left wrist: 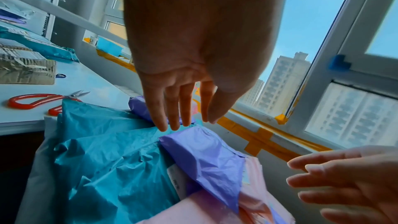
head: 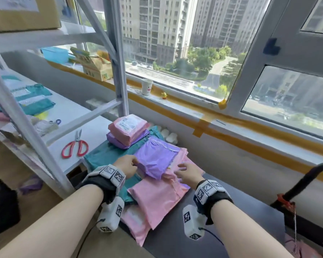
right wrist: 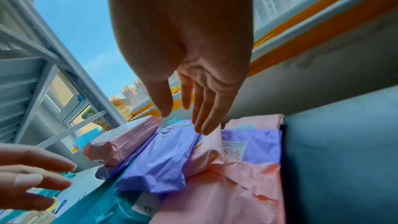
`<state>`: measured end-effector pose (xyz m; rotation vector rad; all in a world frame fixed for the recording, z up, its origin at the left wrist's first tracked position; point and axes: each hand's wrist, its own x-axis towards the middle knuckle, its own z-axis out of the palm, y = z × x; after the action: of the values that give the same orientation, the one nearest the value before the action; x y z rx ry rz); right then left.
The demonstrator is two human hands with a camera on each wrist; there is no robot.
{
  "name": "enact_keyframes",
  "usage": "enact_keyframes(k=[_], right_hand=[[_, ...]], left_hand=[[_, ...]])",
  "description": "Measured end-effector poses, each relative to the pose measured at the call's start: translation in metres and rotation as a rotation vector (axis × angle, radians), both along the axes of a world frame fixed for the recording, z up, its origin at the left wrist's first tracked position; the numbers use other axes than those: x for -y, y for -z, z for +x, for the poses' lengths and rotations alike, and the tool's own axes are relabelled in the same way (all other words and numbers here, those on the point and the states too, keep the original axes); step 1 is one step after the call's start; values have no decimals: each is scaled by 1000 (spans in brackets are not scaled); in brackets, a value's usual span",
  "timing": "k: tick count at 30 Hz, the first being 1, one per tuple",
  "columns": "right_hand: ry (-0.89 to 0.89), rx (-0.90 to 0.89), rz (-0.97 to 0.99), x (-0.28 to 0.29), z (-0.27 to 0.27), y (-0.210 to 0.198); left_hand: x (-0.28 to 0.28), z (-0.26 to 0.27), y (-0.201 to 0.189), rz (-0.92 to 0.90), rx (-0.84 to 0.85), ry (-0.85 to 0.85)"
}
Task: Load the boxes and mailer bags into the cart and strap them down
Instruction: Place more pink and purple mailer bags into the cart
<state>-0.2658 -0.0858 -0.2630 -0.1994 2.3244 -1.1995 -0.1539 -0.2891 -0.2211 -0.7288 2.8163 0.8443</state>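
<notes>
With both grips spread and holding nothing, our left hand and right hand flank the purple mailer bag atop the pile on the counter, so we judge the next move is closing on it for lifting.

Stacked on the table below the windowsill: flat mailer bags overlapping, one mailer lying on top. Behind and to the left, two packed mailers, one upon the other. Farther left, scissors on the shelf. On the windowsill, a paper cup, a toy duck just right of it.
</notes>
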Motion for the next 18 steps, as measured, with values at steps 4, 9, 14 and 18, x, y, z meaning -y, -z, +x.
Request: enact_keyframes(k=[4,9,14,18], right_hand=[[113,173,-113,33,-29,24],[266,241,-187,58,-53,53],[422,286,-321,62,-50,53],[502,299,-364,66,-46,51]], left_hand=[[29,-36,23,53,61,-39],[52,-75,49,65,140,-36],[66,-93,71,120,173,-109],[76,-101,86,256,151,-137]])
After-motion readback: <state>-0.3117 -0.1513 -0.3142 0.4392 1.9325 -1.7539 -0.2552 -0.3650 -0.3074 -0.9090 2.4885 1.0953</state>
